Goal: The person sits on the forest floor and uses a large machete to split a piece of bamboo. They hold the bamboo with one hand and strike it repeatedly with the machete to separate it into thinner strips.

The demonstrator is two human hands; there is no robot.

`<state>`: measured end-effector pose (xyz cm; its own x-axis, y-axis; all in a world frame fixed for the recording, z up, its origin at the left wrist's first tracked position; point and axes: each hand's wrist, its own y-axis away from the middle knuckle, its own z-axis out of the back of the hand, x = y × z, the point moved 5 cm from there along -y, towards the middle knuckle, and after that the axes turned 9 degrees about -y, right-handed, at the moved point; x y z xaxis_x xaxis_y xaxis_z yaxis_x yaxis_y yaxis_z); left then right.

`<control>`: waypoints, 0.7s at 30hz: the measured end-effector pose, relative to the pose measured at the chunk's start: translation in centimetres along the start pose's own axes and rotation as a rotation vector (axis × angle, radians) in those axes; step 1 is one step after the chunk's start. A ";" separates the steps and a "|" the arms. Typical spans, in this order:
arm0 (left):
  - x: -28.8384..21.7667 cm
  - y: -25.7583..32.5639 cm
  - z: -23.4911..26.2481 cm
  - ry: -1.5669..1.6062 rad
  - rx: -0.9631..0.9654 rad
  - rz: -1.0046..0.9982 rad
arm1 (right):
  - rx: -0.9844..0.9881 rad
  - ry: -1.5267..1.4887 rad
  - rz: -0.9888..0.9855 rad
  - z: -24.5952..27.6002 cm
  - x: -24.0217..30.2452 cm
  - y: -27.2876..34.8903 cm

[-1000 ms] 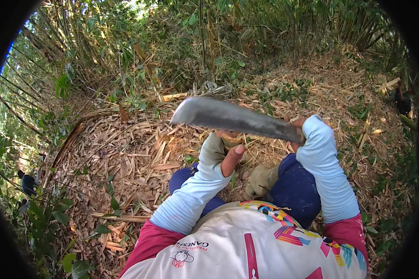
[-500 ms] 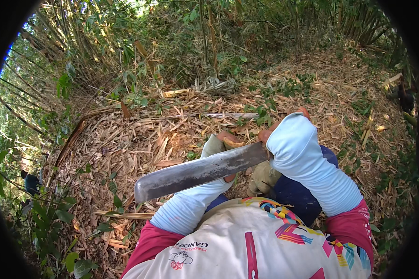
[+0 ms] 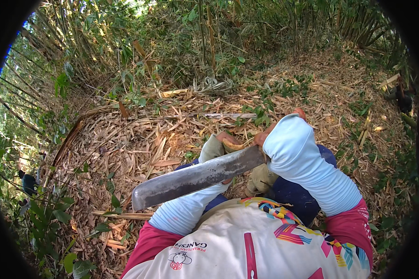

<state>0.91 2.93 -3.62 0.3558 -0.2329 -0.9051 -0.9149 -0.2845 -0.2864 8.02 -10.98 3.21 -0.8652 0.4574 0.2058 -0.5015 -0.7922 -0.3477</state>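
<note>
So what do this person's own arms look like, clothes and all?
Magenta sleeves show nearest the body, the right one with small white markings. Pale blue sleeves, finely ribbed or wrinkled, cover both forearms; the right one runs down to bare fingers. No cables show.

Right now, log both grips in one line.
right grip: holds machete; machete: slanting, tip leftward; left grip: partly hidden behind machete, hold unclear; ground: dry leaf litter
</note>
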 end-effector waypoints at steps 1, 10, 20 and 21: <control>0.2 0.0 0.1 0.024 -0.006 0.030 | 0.004 -0.008 -0.003 -0.2 -0.2 0.2; 0.1 0.1 0.5 -0.147 0.018 -0.044 | 0.009 0.103 0.035 1.2 1.0 0.0; -0.2 0.4 -0.7 0.187 0.099 0.067 | 0.167 0.041 -0.005 1.9 1.0 -1.3; -0.9 0.2 -1.1 0.173 0.123 0.054 | 0.156 0.060 -0.003 1.9 0.8 -1.5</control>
<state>0.58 2.05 -2.56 0.3230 -0.4041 -0.8558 -0.9463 -0.1535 -0.2846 8.05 -10.22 5.62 -0.8648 0.4791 0.1501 -0.5011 -0.8420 -0.1999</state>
